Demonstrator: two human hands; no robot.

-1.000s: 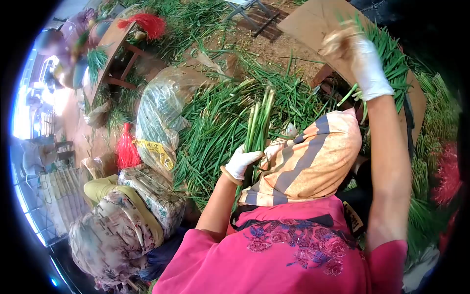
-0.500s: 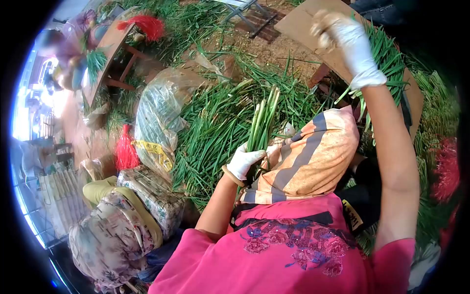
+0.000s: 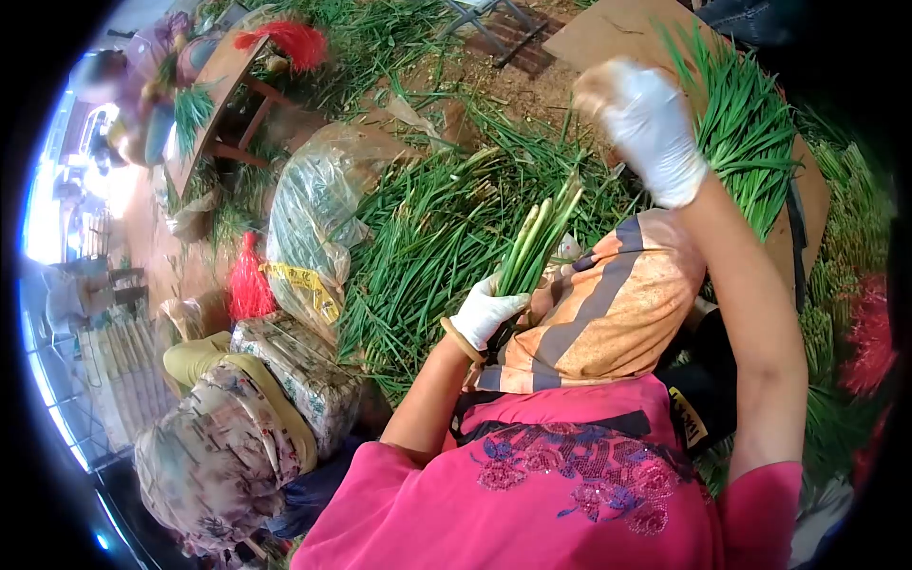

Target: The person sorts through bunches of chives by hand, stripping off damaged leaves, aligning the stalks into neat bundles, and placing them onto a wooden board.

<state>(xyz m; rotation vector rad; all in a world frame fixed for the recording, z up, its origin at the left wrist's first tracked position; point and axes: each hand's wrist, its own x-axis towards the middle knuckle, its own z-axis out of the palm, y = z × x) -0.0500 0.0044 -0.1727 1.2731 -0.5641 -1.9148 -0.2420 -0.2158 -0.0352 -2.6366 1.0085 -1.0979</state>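
Right hand (image 3: 649,128) shifted left, grip unclear; left hand (image 3: 484,313) clasps slender green stalks (image 3: 537,242).

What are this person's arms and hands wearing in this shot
Both hands wear thin white gloves: the left hand and the right hand, which is motion-blurred. A tan band circles the left wrist. The arms are bare up to short bright pink sleeves.

Passage between left hand (image 3: 486,313) and raised right hand (image 3: 648,128) open above loose greens (image 3: 427,247). Left flank blocked by plastic sack (image 3: 309,223) and wrapped bundle (image 3: 299,370). Right flank closed off by cardboard (image 3: 617,33) loaded with cut greens (image 3: 746,133).
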